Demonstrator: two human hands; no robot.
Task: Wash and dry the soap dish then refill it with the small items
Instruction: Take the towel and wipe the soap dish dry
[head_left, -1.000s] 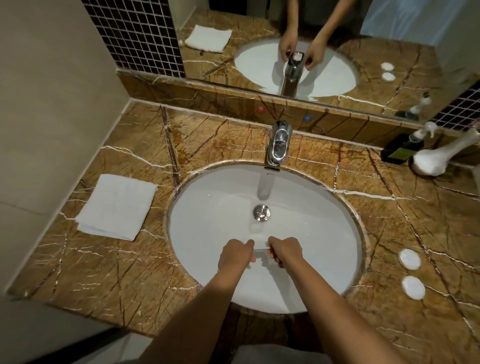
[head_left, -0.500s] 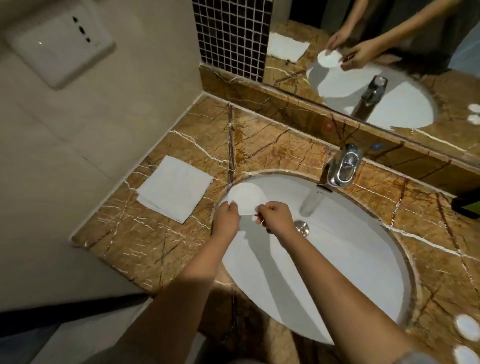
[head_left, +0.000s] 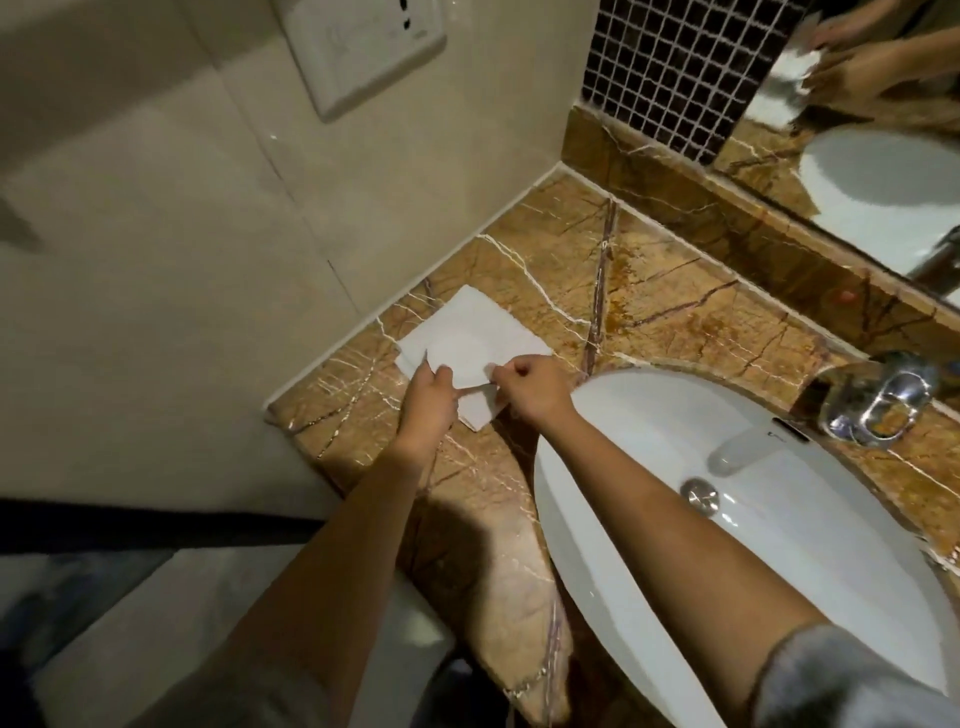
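Observation:
The round white soap dish (head_left: 460, 351) is held low over the folded white towel (head_left: 485, 318), which lies on the brown marble counter near the left wall. My left hand (head_left: 427, 396) grips the dish's near-left rim. My right hand (head_left: 531, 385) pinches its near-right rim. White on white makes it hard to tell whether the dish touches the towel. The small items are out of view.
The white oval sink (head_left: 597, 467) with its metal drain (head_left: 700, 495) lies to the right, and the chrome tap (head_left: 878, 402) stands behind it. A mirror (head_left: 857, 130) and dark mosaic tiles (head_left: 670, 67) back the counter. A wall plate (head_left: 358, 47) sits on the left wall.
Both hands carried the soap dish from over the sink basin leftward to over the towel. The view swung left, so the small white items on the right counter left the frame.

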